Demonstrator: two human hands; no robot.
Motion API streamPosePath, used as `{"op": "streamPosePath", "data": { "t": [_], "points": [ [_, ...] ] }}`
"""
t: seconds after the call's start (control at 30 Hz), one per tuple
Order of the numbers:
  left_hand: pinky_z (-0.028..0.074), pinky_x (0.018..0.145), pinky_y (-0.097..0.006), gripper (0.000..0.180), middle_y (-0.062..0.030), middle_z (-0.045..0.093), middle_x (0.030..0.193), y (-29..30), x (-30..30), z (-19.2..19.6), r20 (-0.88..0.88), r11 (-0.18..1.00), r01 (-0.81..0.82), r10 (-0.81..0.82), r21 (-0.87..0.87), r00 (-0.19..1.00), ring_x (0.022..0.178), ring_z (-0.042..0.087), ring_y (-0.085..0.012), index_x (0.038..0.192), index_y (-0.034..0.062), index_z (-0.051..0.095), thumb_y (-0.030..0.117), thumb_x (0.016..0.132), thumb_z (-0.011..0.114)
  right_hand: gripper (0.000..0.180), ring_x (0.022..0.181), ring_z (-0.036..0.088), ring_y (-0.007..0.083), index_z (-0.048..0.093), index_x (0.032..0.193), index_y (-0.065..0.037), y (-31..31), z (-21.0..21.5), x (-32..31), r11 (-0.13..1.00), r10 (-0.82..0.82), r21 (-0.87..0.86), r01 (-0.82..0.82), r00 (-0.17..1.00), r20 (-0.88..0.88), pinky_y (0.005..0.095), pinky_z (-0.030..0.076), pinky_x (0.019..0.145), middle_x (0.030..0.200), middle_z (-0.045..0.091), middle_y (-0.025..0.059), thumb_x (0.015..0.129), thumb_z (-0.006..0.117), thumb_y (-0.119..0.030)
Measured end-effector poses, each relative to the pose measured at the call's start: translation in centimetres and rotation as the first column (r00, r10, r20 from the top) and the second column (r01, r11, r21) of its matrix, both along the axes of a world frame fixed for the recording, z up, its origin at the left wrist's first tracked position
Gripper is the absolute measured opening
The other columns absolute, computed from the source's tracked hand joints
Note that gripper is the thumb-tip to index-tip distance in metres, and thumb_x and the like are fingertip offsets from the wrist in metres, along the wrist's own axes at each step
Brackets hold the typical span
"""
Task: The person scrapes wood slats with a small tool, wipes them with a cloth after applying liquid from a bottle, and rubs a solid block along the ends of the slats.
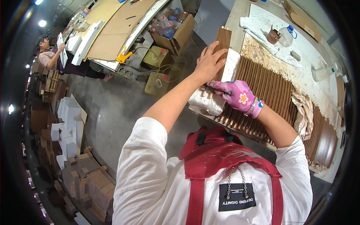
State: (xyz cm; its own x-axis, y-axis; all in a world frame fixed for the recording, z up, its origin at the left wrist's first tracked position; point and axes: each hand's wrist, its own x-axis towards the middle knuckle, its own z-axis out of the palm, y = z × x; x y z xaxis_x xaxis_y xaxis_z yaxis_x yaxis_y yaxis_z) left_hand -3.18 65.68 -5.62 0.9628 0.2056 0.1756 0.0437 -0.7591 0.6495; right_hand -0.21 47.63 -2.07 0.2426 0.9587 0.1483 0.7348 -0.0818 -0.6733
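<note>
A brown wooden board point(224, 39) with pale dowels at its ends lies on a white wrapped block point(229, 65) at the table's near-left corner. My bare left hand point(210, 62) rests on the board, fingers spread across its face. Lower down, my right hand point(240, 96), in a pink flowered glove, reaches over the board's near end. Its fingers are pressed together and point left, with dark tips. Whatever they hold, if anything, is hidden. Just right of the glove stands a long row of similar brown slats point(266, 80) with dowel ends along the table's front.
Crumpled brown paper point(302, 114) lies on the slats. Behind them are a brown jar point(273, 36), a clear jug point(288, 36) and a clear bottle point(323, 73). Left across the floor are a carton of bottles point(174, 32), yellow-green cans point(156, 56) and a co-worker point(52, 56) holding a white panel.
</note>
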Motion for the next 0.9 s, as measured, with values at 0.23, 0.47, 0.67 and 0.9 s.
{"op": "streamPosePath", "data": {
  "t": [0.23,0.47,0.67,0.9],
  "points": [
    [0.026,0.111,-0.048,0.042,-0.0097,0.025,0.152,-0.1,-0.1,0.2,-0.018,1.0,-0.011,0.011,-0.007,1.0,0.137,0.026,-0.0368,0.133,0.0215,0.051,0.031,0.092,0.053,0.044,0.073,0.067,0.029,0.058,0.126,-0.022,-0.3,-0.9,0.1,0.998,0.045,0.037,-0.049,0.994,0.104,0.0373,0.053,0.067,0.084,0.069,0.0078,0.083,0.056,-0.015],
    [0.031,0.107,-0.049,0.049,-0.0116,0.024,0.152,0.4,-0.2,0.0,0.012,0.999,-0.011,0.01,0.035,1.0,0.137,0.027,-0.036,0.136,0.0194,0.046,0.032,0.09,0.058,0.037,0.079,0.066,0.0322,0.056,0.126,-0.007,-1.9,-0.5,0.7,0.955,-0.253,0.081,0.287,0.923,-0.291,0.0354,0.051,0.075,0.092,0.066,0.0187,0.091,0.049,-0.016],
    [0.033,0.106,-0.043,0.082,-0.0257,0.044,0.135,0.0,0.9,-0.1,0.148,1.0,0.012,-0.011,-0.006,0.989,0.125,0.042,-0.0408,0.138,-0.004,0.034,0.033,0.076,0.074,0.038,0.076,0.064,0.0141,0.054,0.13,-0.008,-5.4,-2.8,-0.6,0.886,-0.384,0.014,0.463,0.752,-0.535,0.0289,0.052,0.073,0.099,0.066,0.0155,0.092,0.052,-0.017],
    [0.027,0.11,-0.036,0.068,-0.018,0.039,0.142,2.6,0.4,0.7,-0.036,0.961,0.032,-0.043,-0.275,0.998,0.131,0.038,-0.0284,0.143,0.0041,0.033,0.008,0.083,0.066,0.054,0.093,0.067,0.0266,0.037,0.144,-0.016,-9.4,-2.0,-5.7,0.883,-0.332,0.068,0.464,0.723,-0.606,0.0356,0.053,0.08,0.131,0.056,0.0157,0.092,0.049,-0.013]
  ]
}}
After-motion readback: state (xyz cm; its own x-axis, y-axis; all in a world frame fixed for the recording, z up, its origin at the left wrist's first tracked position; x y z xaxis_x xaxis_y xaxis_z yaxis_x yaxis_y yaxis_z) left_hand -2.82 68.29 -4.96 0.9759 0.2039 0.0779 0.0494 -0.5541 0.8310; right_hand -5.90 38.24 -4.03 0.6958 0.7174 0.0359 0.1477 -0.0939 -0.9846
